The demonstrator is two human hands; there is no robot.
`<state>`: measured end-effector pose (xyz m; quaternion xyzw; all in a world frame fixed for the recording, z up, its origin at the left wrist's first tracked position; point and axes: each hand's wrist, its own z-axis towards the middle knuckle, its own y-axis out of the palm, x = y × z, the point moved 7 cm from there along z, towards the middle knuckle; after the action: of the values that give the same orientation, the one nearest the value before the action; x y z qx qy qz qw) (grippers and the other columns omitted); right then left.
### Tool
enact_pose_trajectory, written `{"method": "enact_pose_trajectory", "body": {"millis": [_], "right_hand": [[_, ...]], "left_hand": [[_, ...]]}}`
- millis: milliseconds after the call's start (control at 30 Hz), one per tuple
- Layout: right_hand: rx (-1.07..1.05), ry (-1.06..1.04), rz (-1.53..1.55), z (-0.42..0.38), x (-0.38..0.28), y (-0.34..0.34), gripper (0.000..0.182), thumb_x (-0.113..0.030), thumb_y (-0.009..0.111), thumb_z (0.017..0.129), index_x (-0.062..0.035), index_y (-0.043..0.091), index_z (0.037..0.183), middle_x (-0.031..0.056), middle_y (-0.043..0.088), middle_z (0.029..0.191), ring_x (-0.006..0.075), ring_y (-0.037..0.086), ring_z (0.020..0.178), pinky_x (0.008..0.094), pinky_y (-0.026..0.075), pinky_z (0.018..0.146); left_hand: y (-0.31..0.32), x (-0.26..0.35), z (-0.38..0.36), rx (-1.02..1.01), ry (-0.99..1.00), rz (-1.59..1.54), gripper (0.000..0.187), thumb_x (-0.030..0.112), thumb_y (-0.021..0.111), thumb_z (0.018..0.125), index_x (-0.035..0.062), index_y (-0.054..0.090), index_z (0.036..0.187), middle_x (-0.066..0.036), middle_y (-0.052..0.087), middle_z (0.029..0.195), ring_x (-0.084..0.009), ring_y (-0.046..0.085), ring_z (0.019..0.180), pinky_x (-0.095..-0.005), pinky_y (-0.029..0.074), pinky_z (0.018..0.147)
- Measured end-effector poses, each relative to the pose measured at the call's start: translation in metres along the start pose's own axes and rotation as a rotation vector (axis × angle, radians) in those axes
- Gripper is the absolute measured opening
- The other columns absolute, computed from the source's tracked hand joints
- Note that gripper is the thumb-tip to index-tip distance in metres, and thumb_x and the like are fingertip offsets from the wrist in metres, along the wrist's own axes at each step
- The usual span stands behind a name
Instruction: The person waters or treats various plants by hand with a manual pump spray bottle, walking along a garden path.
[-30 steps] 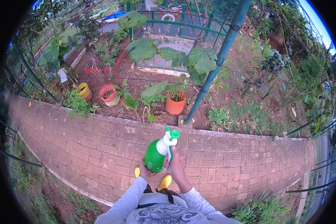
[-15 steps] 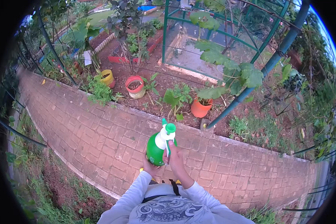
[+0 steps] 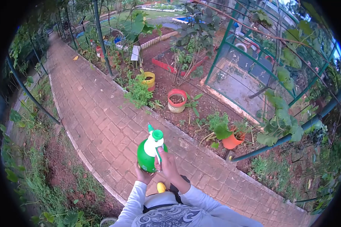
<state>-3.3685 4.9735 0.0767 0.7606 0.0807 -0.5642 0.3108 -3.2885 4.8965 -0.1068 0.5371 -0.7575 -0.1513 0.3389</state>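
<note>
In front of my body I hold a green spray bottle with a white neck and a green knob on top; its green nozzle points away from me. My left hand is cupped under the base of the bottle and supports it from below. Around the white handle and trigger wraps my right hand, thumb up near the neck. The bottle stays upright, above the brick path. Some fingers of both hands are hidden behind it.
A brick path curves ahead to the upper left. Along its right edge are a yellow pot, a red-and-cream pot and an orange pot. A slanting green pole and vine leaves stand at the right. Metal hoops line the left.
My view has turned left along the path, so the pots and the green frame now sit further right. Both hands keep the same hold on the spray bottle.
</note>
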Motion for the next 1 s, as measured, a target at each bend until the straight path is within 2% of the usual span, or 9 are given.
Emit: {"method": "enact_pose_trajectory", "body": {"millis": [267,467,533,567,800,1000], "right_hand": [[-0.218,0.118,-0.046,0.081,0.030,0.076,0.050,-0.042,0.038,0.086,-0.0045,0.043,0.054,0.0000,0.037,0.042,0.0077,0.036,0.037,0.0207,0.028,0.037],[-0.339,0.170,-0.101,0.177,0.037,0.134,0.048,-0.041,0.038,0.087,-0.0049,0.044,0.055,-0.0006,0.038,0.043,0.0069,0.037,0.038,0.0201,0.029,0.038],[-0.400,0.222,-0.049,0.207,0.042,0.156,0.047,-0.041,0.038,0.087,-0.0050,0.044,0.056,-0.0010,0.037,0.043,0.0064,0.037,0.038,0.0199,0.029,0.038],[-0.407,0.224,-0.051,0.222,0.041,0.166,0.048,-0.040,0.038,0.087,-0.0055,0.043,0.055,-0.0012,0.037,0.043,0.0060,0.035,0.038,0.0202,0.028,0.038],[-0.553,0.206,-0.108,0.308,0.024,0.247,0.048,-0.039,0.039,0.087,-0.0061,0.041,0.052,-0.0014,0.036,0.044,0.0059,0.033,0.039,0.0210,0.025,0.038],[-0.625,0.211,-0.125,0.376,0.037,0.311,0.047,-0.040,0.040,0.087,-0.0060,0.041,0.054,-0.0014,0.037,0.045,0.0056,0.034,0.039,0.0208,0.027,0.038]], "left_hand": [[-0.044,0.078,0.025,0.093,0.151,-0.165,0.079,0.073,0.030,0.064,0.0193,0.037,0.121,-0.006,0.042,0.115,-0.0228,0.040,0.102,-0.0438,0.029,0.085],[-0.053,0.161,0.072,0.062,0.227,-0.273,0.082,0.074,0.030,0.063,0.0196,0.034,0.124,-0.007,0.039,0.121,-0.0244,0.035,0.109,-0.0479,0.028,0.087],[-0.055,0.190,0.075,0.144,0.241,-0.309,0.083,0.075,0.029,0.064,0.0194,0.033,0.125,-0.007,0.038,0.123,-0.0256,0.035,0.111,-0.0489,0.027,0.087],[-0.051,0.205,0.076,0.149,0.241,-0.356,0.074,0.070,0.031,0.066,0.0183,0.038,0.119,-0.005,0.041,0.115,-0.0216,0.040,0.100,-0.0416,0.033,0.082],[-0.034,0.322,0.092,0.126,0.451,-0.521,0.077,0.070,0.035,0.066,0.0155,0.037,0.121,-0.007,0.041,0.115,-0.0225,0.040,0.102,-0.0409,0.033,0.084],[-0.049,0.409,0.110,0.145,0.546,-0.544,0.076,0.069,0.033,0.067,0.0147,0.037,0.120,-0.007,0.045,0.110,-0.0232,0.045,0.094,-0.0404,0.038,0.078]]}}
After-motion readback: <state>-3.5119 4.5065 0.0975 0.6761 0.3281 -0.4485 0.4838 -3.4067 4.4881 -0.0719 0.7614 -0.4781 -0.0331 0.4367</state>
